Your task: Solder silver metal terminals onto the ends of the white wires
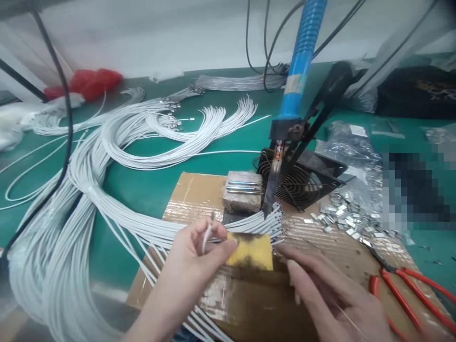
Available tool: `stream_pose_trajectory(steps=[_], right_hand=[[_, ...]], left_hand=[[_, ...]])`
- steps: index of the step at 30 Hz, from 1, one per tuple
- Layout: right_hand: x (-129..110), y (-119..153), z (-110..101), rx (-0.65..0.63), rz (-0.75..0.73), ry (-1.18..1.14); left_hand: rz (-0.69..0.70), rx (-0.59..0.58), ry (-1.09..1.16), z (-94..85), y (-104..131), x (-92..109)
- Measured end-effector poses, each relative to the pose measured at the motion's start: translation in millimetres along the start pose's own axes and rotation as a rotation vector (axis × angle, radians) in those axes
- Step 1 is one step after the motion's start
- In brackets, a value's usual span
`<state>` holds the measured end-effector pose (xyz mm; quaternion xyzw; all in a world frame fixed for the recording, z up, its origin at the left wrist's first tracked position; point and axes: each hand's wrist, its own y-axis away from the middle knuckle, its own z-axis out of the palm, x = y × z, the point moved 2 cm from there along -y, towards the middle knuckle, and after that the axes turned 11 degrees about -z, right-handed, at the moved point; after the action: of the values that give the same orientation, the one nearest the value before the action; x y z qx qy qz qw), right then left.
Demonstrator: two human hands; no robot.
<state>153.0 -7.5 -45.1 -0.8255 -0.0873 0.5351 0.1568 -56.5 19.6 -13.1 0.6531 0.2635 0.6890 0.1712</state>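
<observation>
My left hand [199, 254] pinches a white cable [206, 236] between thumb and fingers, its short end pointing up. The thumb tip overlaps the left edge of a yellow sponge [251, 251] with dark scorch marks. To the sponge's right, my right hand [331, 289] has thumb and index finger close together, with a thin solder wire [351, 320] running from it. Above the hands, a blue-handled soldering iron [299, 71] sits in a black stand, tip down. Its tip is over a row of white cable ends [263, 221] beside a grey block [242, 202] carrying shiny strips.
Large bundles of white cable [89, 175] cover the left side. A small black fan [299, 185] stands behind the iron. At right lie many small metal pieces [344, 216], plastic bags [347, 137] and red-handled pliers [402, 285]. Cardboard [188, 190] covers the green table [142, 190].
</observation>
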Motion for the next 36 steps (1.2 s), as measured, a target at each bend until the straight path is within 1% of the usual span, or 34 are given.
stream_pose_trajectory(steps=[1, 3, 5, 8, 11, 15, 20, 22, 24, 26, 29, 32, 34, 36], right_hand=[[-2.9, -2.4, 7.5, -0.021, 0.046, -0.084], [-2.5, -5.1, 17.9, -0.009, 0.129, -0.171], [2.0, -6.7, 23.6, 0.016, 0.163, -0.175], [9.2, -11.8, 26.5, 0.067, 0.163, -0.131], [10.4, -20.8, 26.4, 0.119, 0.101, -0.072], [1.8, -25.9, 23.4, 0.174, -0.018, 0.045], [-10.2, -20.1, 18.7, 0.16, -0.184, 0.163], [-11.3, -19.3, 17.9, 0.142, -0.228, 0.208], [-10.7, -20.0, 17.9, 0.121, -0.253, 0.231], [-8.8, -20.8, 18.6, 0.109, -0.245, 0.232], [-4.0, -20.7, 21.3, 0.124, -0.183, 0.204], [4.0, -17.5, 21.3, 0.143, -0.095, 0.147], [12.2, -12.3, 13.6, 0.129, -0.033, 0.089], [22.8, -2.7, -5.5, 0.15, 0.044, 0.032]], left_hand=[[0.008, -0.012, -0.004, 4.2, 0.3, -4.1], [0.031, -0.036, 0.006, 12.3, -2.5, -8.0], [0.046, -0.055, 0.015, 18.7, -7.7, -6.8], [0.045, -0.072, 0.009, 25.2, -15.4, 0.3], [0.064, -0.084, 0.02, 30.3, -20.1, 8.1], [0.15, -0.08, 0.064, 34.7, -21.0, 11.7], [0.307, -0.027, 0.045, 34.3, -12.5, 5.9], [0.342, -0.023, 0.021, 33.9, -8.8, 4.0], [0.328, -0.011, 0.003, 33.5, -8.0, 2.5], [0.29, -0.004, -0.003, 33.4, -10.2, 0.8], [0.214, -0.018, -0.009, 33.9, -14.8, -2.3], [0.147, -0.023, -0.012, 32.3, -13.4, -5.3], [0.108, -0.014, 0.019, 27.8, -8.3, -7.6], [0.071, -0.03, 0.065, 20.7, -2.2, -10.9]])
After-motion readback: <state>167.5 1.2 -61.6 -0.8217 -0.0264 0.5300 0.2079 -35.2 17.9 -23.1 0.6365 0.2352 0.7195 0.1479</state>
